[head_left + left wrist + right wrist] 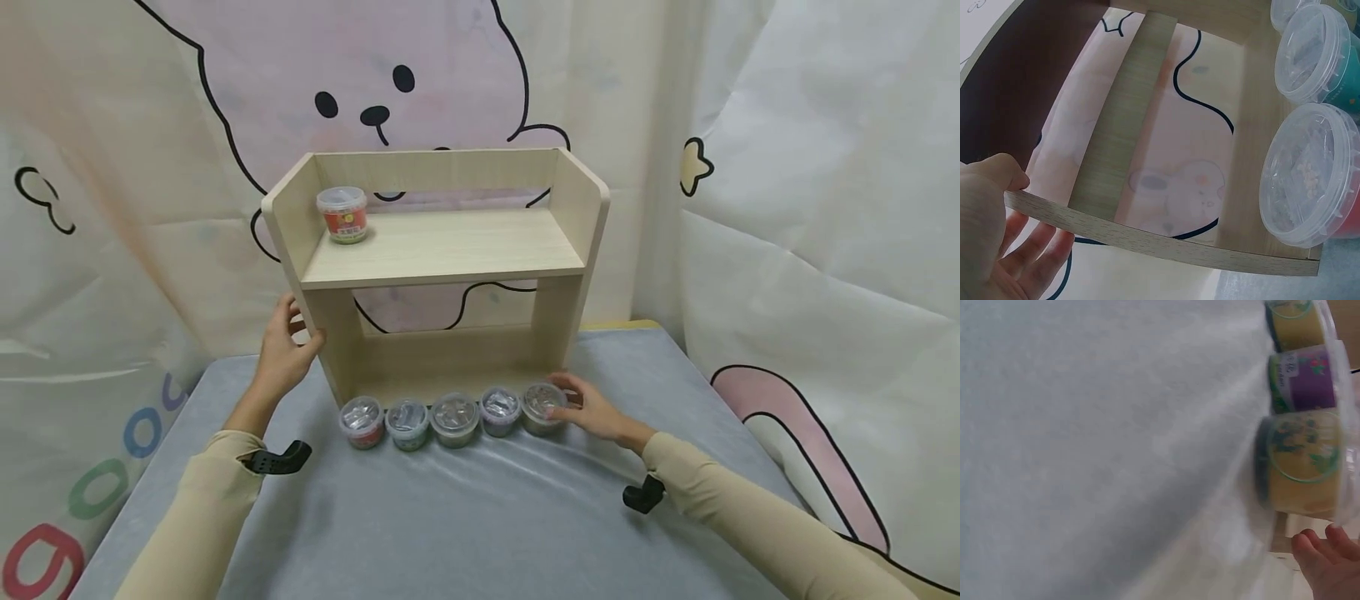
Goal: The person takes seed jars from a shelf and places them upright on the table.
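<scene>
Gripping the shelf's left side panel, the left hand steadies it while the right hand touches the end tub.

Left thumb and fingers clamp the edge of the wooden shelf, thumb in front and fingers behind, as the left wrist view shows. Right fingers curl loosely around the rightmost tub in a row of five lidded tubs lined up on the grey table just before the shelf's foot; whether they truly pinch it I cannot tell. One red-labelled tub stands on the upper board, far left.
</scene>
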The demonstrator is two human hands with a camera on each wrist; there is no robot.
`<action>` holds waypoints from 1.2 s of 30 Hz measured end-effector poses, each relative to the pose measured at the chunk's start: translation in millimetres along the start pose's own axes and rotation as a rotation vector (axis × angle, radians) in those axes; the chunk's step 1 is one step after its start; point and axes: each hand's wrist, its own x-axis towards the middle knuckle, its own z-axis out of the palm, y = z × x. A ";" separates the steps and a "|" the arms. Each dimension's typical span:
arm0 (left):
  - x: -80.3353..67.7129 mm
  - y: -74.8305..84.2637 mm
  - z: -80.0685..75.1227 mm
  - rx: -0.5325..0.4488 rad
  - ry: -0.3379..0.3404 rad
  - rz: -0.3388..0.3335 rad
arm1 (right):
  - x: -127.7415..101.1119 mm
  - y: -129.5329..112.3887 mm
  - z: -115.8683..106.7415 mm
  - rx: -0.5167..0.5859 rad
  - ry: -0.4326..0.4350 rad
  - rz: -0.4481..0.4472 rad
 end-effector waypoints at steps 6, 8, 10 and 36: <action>0.3 0.9 0.4 0.008 -0.005 0.000 | 0.3 -21.6 -9.7 -0.052 0.052 -0.063; 0.1 1.9 0.2 0.011 -0.006 -0.001 | 1.5 -30.6 -13.2 -0.082 0.062 -0.070; 0.0 2.9 0.1 0.007 -0.010 0.000 | 3.6 -39.1 -16.2 -0.098 0.068 -0.077; 1.2 0.9 -3.8 0.018 -0.020 0.013 | 57.7 -172.5 -21.9 -0.011 -0.040 -0.248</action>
